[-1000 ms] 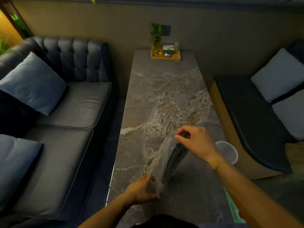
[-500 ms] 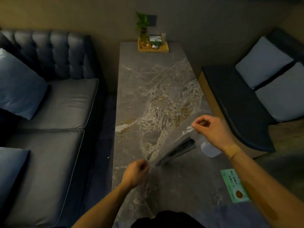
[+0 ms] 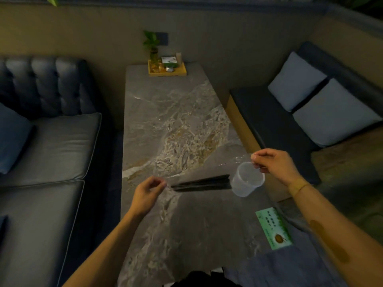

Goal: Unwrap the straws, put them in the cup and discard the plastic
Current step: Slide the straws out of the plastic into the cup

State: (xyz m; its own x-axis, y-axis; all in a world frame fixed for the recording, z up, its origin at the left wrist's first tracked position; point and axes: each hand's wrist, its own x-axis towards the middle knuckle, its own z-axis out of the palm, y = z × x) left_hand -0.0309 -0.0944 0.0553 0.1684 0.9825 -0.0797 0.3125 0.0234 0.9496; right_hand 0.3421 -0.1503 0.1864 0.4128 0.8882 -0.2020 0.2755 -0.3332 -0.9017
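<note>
A clear plastic wrapper [image 3: 199, 172] is stretched above the marble table [image 3: 165, 125], with a bundle of dark straws [image 3: 202, 183] lying sideways inside it. My left hand [image 3: 148, 193] pinches the wrapper's left end. My right hand [image 3: 275, 165] pinches its right end, higher and further right. A clear plastic cup [image 3: 246, 180] stands on the table by its right edge, just right of the straws' ends and below my right hand.
A wooden tray [image 3: 167, 69] with a small plant and boxes stands at the table's far end. A green card [image 3: 273, 227] lies near the front right edge. A dark sofa [image 3: 51, 146] runs along the left, a cushioned bench [image 3: 275, 129] on the right.
My hands have pulled apart and turned the wrapper from steeply slanted to nearly level. The straws now lie sideways with their ends beside the cup. The camera has tilted up and back.
</note>
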